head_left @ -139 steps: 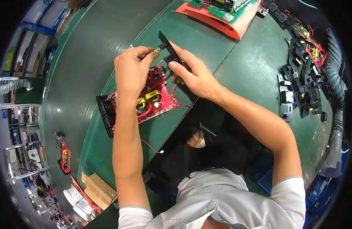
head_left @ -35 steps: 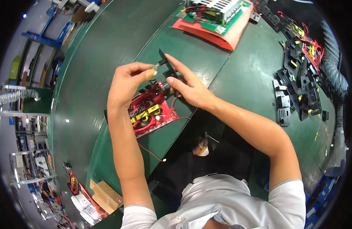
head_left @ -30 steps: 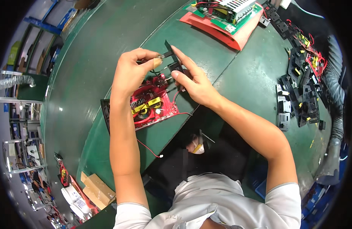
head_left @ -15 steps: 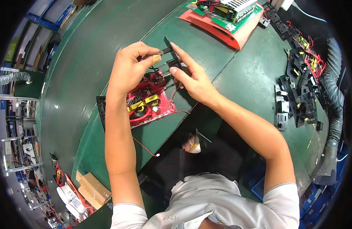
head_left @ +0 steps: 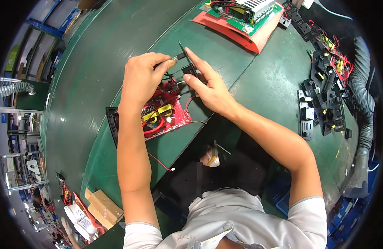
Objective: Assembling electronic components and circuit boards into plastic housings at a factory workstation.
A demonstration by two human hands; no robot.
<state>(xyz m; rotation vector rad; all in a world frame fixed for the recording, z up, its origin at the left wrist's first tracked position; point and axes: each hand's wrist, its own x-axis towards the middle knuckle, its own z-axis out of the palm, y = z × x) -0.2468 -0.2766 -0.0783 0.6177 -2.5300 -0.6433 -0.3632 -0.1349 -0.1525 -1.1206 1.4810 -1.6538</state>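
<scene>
My right hand [head_left: 210, 86] grips a thin black plastic end panel [head_left: 190, 62], thumb on one face and fingers behind it. Blocky black sockets stick out of the panel on its left side. My left hand [head_left: 142, 76] is closed in a pinch beside the upper socket [head_left: 181, 55], on a small shiny piece too small to name. Below both hands lies an opened red-cased electronic unit [head_left: 181, 118] with yellow-wrapped coils [head_left: 164, 108] and red wires inside. Dark wires hang between the panel and the unit. My left forearm covers part of the unit's left side.
On the green bench [head_left: 224, 54], a red casing [head_left: 245, 39] carries a green circuit board [head_left: 264, 20] at the far side. Several black panels [head_left: 324, 99] lie to the right, by a grey flexible duct [head_left: 363, 83]. Cardboard [head_left: 104, 209] sits at the lower left. A loose red lead [head_left: 160, 161] trails toward the near edge.
My left hand has dropped slightly, and its fingertips remain pinched by the upper socket. My right hand keeps hold of the panel, almost unmoved.
</scene>
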